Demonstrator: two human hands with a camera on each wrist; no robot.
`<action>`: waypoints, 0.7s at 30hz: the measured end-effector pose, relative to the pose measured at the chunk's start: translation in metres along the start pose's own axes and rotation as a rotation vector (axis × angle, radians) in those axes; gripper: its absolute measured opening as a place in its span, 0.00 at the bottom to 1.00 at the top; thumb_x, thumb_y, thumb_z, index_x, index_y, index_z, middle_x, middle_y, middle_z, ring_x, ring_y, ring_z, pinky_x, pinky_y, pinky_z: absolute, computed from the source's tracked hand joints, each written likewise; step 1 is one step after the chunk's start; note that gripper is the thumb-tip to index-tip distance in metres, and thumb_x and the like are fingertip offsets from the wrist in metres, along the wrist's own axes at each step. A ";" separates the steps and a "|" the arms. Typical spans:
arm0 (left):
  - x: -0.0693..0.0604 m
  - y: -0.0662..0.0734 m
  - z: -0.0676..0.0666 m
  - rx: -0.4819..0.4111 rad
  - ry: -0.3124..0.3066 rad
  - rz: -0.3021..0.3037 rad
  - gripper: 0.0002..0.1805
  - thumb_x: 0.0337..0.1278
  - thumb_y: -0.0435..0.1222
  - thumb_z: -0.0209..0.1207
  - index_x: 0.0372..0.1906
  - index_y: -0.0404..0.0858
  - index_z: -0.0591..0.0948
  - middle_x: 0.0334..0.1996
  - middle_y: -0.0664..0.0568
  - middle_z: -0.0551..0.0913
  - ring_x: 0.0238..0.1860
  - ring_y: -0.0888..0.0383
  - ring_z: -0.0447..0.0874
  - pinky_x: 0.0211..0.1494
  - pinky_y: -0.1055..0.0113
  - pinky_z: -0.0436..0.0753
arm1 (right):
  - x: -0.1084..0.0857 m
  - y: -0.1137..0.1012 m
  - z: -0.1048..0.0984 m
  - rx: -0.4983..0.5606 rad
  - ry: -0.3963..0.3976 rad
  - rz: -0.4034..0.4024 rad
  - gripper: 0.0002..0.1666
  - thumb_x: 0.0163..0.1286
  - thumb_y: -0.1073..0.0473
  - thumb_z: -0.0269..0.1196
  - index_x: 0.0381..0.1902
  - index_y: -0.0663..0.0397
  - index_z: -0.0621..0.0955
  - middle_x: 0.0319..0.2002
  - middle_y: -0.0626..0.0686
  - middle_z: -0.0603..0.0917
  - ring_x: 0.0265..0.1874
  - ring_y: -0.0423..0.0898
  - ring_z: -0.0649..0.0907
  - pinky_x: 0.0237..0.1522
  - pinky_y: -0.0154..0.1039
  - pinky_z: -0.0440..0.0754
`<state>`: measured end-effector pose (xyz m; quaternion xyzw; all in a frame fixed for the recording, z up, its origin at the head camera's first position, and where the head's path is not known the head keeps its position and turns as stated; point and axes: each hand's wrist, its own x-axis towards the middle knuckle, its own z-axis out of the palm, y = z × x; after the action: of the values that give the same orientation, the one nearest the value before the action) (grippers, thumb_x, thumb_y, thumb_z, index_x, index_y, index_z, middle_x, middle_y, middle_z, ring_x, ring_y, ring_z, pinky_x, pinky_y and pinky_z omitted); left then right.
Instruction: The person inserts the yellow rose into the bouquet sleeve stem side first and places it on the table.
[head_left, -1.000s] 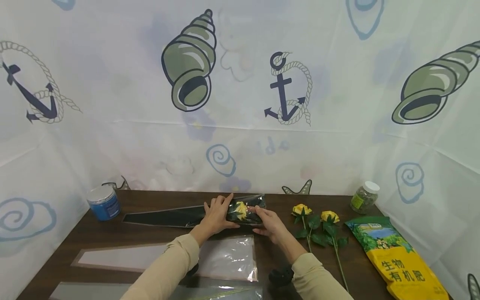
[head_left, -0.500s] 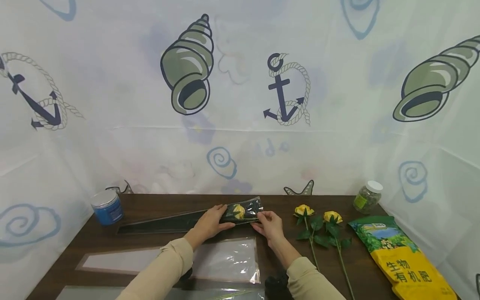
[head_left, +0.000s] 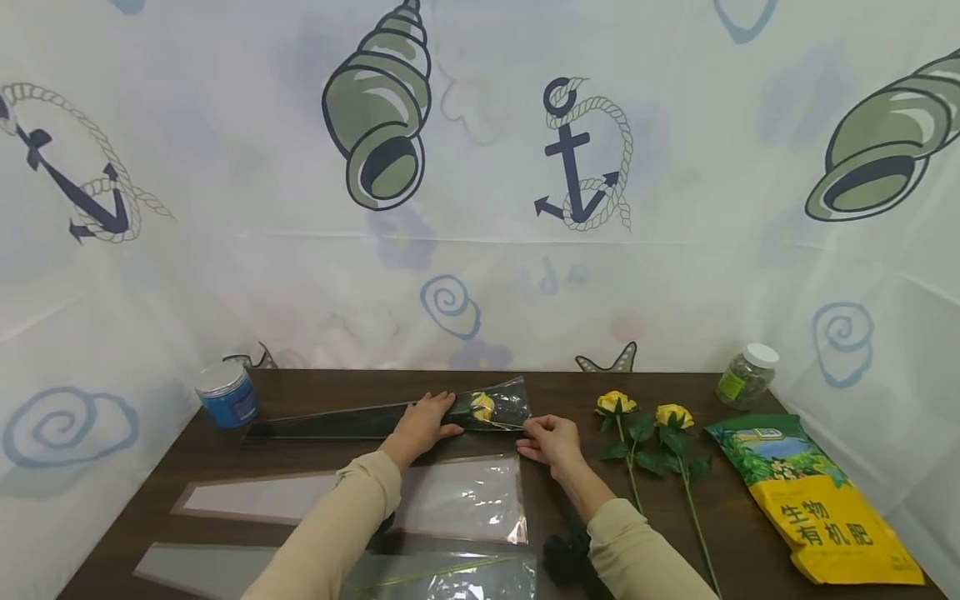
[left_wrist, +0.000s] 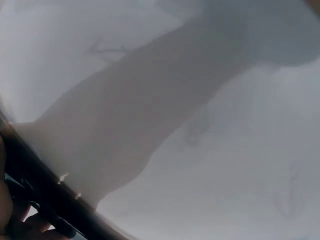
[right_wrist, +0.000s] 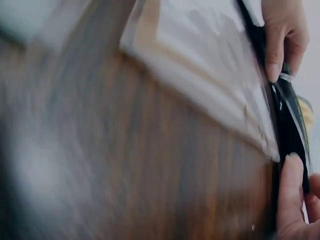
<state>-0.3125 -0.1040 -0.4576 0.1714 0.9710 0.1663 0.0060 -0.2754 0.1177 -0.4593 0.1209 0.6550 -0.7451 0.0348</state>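
A long, tapered black flower sleeve (head_left: 330,423) with a clear front lies along the back of the table. Inside its wide right end sits a yellow rose (head_left: 482,407), seen through the film. My left hand (head_left: 420,427) holds the sleeve just left of the bloom, fingers over the top and thumb at the near edge. At the mouth's near corner, my right hand (head_left: 553,442) pinches the film between thumb and fingers. The right wrist view shows the left thumb (right_wrist: 274,62) against the black sleeve; the left wrist view is mostly backdrop and shadow.
Nearer me lie a white sleeve (head_left: 457,500) and a grey one (head_left: 187,567) with a green stem on it. Two yellow roses (head_left: 617,402) (head_left: 673,416), a yellow-green bag (head_left: 825,508) and a jar (head_left: 747,377) stand right; a blue tub (head_left: 228,395) is left.
My right hand has shifted from beside the rose to the mouth's near corner and now pinches the edge. The left hand stays on the sleeve. The head view has shifted slightly.
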 end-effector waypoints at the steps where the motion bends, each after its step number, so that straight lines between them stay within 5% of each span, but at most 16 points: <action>1: -0.001 0.001 0.001 0.005 -0.015 -0.004 0.35 0.56 0.46 0.61 0.65 0.32 0.67 0.65 0.37 0.67 0.66 0.35 0.61 0.63 0.38 0.62 | -0.001 0.001 -0.002 -0.036 -0.006 0.006 0.07 0.66 0.71 0.57 0.40 0.73 0.74 0.28 0.57 0.81 0.19 0.43 0.83 0.25 0.36 0.83; 7: -0.012 0.004 -0.008 0.061 -0.015 0.020 0.43 0.54 0.47 0.63 0.69 0.29 0.60 0.68 0.33 0.60 0.69 0.34 0.54 0.66 0.40 0.60 | -0.012 -0.002 -0.013 -0.156 -0.055 0.019 0.17 0.65 0.71 0.57 0.51 0.73 0.69 0.32 0.57 0.77 0.21 0.43 0.83 0.27 0.37 0.84; 10: -0.021 0.011 -0.027 0.037 0.030 0.096 0.45 0.52 0.46 0.64 0.69 0.27 0.58 0.68 0.30 0.58 0.69 0.33 0.54 0.66 0.40 0.60 | -0.020 -0.011 -0.020 -0.234 -0.067 -0.047 0.19 0.65 0.70 0.58 0.52 0.73 0.70 0.31 0.57 0.77 0.23 0.43 0.82 0.28 0.37 0.84; 13: -0.042 0.021 -0.038 -0.008 0.000 0.207 0.43 0.52 0.46 0.64 0.67 0.26 0.61 0.67 0.29 0.59 0.66 0.32 0.58 0.63 0.42 0.64 | -0.036 -0.014 -0.029 -0.390 -0.090 -0.113 0.20 0.62 0.69 0.61 0.51 0.73 0.73 0.30 0.56 0.78 0.25 0.43 0.80 0.27 0.38 0.83; 17: -0.078 0.031 -0.034 -0.016 -0.058 0.352 0.39 0.49 0.44 0.67 0.61 0.24 0.69 0.62 0.28 0.67 0.59 0.33 0.69 0.56 0.45 0.73 | -0.063 -0.006 -0.035 -0.620 -0.142 -0.214 0.22 0.57 0.65 0.67 0.48 0.71 0.77 0.34 0.57 0.80 0.29 0.43 0.79 0.28 0.37 0.81; 21: -0.097 0.039 -0.017 0.036 -0.027 0.420 0.33 0.46 0.43 0.69 0.55 0.26 0.75 0.57 0.31 0.74 0.54 0.37 0.76 0.53 0.50 0.77 | -0.083 0.008 -0.033 -0.770 -0.173 -0.337 0.25 0.51 0.61 0.72 0.44 0.70 0.79 0.36 0.58 0.80 0.32 0.46 0.78 0.33 0.37 0.77</action>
<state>-0.2095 -0.1077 -0.4329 0.3722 0.9167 0.1441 -0.0188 -0.1887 0.1406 -0.4523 -0.0724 0.8906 -0.4488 0.0100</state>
